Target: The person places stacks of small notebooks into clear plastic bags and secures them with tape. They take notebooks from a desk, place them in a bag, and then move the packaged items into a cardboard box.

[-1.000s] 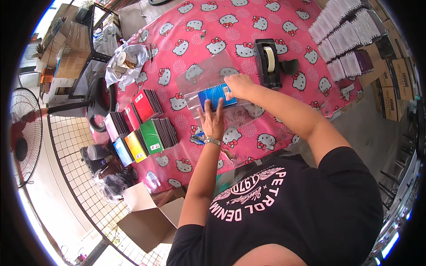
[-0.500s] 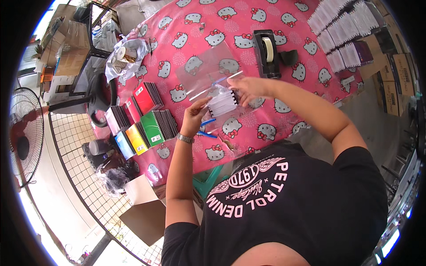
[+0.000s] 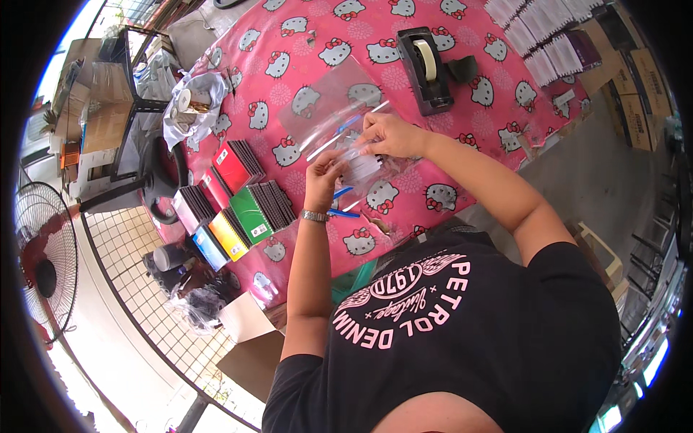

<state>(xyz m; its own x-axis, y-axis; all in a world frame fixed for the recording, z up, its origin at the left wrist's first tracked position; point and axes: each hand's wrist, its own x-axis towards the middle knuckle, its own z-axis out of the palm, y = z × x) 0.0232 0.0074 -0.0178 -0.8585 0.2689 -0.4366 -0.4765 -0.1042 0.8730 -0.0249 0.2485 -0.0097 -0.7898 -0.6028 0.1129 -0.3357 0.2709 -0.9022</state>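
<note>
A small stack of white notebooks with black spiral binding (image 3: 363, 170) lies in front of me, with clear plastic film over it. My left hand (image 3: 325, 177) is closed at the stack's left side, fingertips pinching the plastic bag. On the far side, my right hand (image 3: 392, 136) pinches the same clear film, its thumb and fingers close to the left fingertips. How far the film wraps the notebooks is hard to see. Flat clear plastic bags (image 3: 317, 108) lie just beyond my hands. Blue-handled scissors (image 3: 344, 212) rest by my left wrist, partly hidden.
Red, green, yellow and blue spiral notebooks (image 3: 249, 211) are stacked at the left. A black tape dispenser (image 3: 424, 72) stands beyond my right hand. Rows of white notebooks (image 3: 548, 36) fill the far right, near cardboard boxes (image 3: 632, 90). A white plastic bag (image 3: 193, 108) sits at the far left.
My right hand has moved from the stack's right side to above its far edge and now pinches the film. My left fingers have come in over the stack. The whole view has shifted slightly.
</note>
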